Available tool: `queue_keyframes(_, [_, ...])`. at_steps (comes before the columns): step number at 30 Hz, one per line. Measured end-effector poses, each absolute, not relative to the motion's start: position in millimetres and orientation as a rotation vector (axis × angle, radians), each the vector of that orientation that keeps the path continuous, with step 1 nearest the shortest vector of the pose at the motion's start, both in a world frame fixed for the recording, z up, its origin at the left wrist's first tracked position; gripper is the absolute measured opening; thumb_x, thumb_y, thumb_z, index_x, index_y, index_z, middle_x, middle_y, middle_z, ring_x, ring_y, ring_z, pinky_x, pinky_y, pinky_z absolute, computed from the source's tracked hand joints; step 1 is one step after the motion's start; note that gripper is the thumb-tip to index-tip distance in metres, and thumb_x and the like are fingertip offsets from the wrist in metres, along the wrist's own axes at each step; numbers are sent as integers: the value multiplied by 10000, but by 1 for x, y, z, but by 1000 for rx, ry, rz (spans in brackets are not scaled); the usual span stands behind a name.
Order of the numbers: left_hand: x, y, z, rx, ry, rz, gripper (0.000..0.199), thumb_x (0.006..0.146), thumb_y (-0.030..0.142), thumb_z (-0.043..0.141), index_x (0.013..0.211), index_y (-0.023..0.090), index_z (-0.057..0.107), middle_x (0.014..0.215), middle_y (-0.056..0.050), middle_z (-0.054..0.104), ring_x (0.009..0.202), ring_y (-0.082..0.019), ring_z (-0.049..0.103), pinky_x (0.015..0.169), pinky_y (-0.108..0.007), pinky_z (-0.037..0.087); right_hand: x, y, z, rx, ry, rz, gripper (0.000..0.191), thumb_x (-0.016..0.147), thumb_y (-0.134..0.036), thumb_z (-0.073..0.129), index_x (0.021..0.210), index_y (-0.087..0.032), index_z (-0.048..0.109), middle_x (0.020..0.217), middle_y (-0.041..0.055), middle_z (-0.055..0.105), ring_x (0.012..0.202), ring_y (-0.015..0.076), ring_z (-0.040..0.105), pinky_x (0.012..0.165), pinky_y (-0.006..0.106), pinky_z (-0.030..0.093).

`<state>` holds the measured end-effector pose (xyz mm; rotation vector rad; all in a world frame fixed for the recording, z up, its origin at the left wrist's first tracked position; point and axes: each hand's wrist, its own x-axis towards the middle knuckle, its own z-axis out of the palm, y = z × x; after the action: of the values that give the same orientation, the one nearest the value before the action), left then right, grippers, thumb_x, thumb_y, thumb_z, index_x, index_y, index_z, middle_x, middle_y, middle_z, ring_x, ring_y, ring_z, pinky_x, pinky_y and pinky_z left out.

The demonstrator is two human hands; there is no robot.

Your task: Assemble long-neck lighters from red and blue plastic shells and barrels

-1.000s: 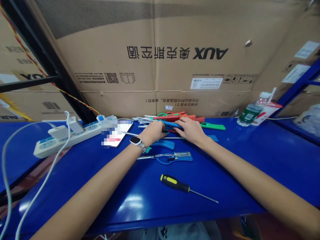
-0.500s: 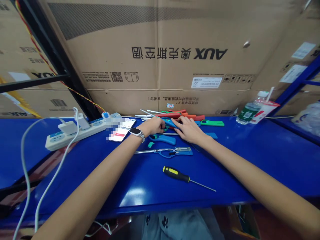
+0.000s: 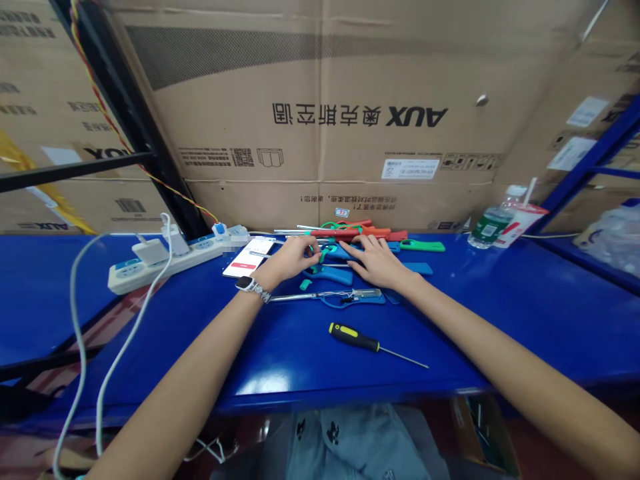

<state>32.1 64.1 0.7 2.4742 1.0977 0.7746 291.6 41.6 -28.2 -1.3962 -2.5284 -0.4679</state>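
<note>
Blue lighter (image 3: 345, 252) lies flat at the dial's centre on the glossy blue worktop (image 3: 475, 320); the right hand (image 3: 377, 260) spreads its fingers over the handle; the left hand (image 3: 299, 257) has thumb and forefinger bent together beside it; whether either grips, I cannot tell; red lighters (image 3: 350, 234) crowd in at twelve o'clock; near six, an opened lighter (image 3: 367, 293) shows its wires, a screwdriver (image 3: 354, 337) lying farther off; a phone (image 3: 244, 257) sits at nine, a white power strip (image 3: 193, 255) beyond; bottle (image 3: 489, 228) and cup (image 3: 519, 223) stand at three; at twelve a large carton (image 3: 320, 153), printed upside down, backs the worktop; a dark post (image 3: 125, 113) slants at ten.
</note>
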Motion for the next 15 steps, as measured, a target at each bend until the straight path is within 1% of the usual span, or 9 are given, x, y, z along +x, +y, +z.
queue_keyframes(2, [34,56,0,2435,1032,832,66,845,132,615,796,176,613,768,-4,664,705,-145,606,695,-269,455,290,39,-26,-1360,-2504,-425,542,1049,-376,482,1569,-227,502,1422,195,569,1271,387,519,1020,541,422])
queue_keyframes(4, [35,49,0,2379,983,904,85,826,117,609,772,179,589,735,10,636,681,-132,583,678,-263,450,288,34,-24,-1304,-2466,-351,490,1032,-374,522,1493,-219,583,1380,184,593,1260,384,525,1020,552,430])
queue_keyframes(7, [36,42,-3,2233,913,1041,109,839,167,627,751,183,565,755,-1,638,688,-127,578,674,-267,464,282,23,-20,-1183,-2376,-183,374,996,-345,587,1341,-235,677,1277,152,638,1205,353,568,1001,542,452])
queue_keyframes(9, [39,38,-7,2097,865,1105,151,840,231,674,752,185,559,775,-12,646,690,-125,583,667,-270,480,276,14,-18,-1087,-2318,-6,319,969,-339,635,1266,-240,693,1222,129,660,1133,311,617,979,508,475])
queue_keyframes(11, [44,34,-12,1964,824,1139,183,815,259,723,779,186,559,767,-7,640,673,-118,585,656,-267,494,270,6,-18,-1010,-2255,179,284,941,-368,690,1188,-227,702,1148,104,691,1028,264,657,931,454,500])
queue_keyframes(15, [58,24,-18,1809,749,1186,243,761,178,744,911,188,553,797,6,641,683,-110,619,687,-266,531,262,-4,-20,-982,-2091,404,199,913,-388,723,983,-202,706,914,46,733,821,199,662,786,357,505])
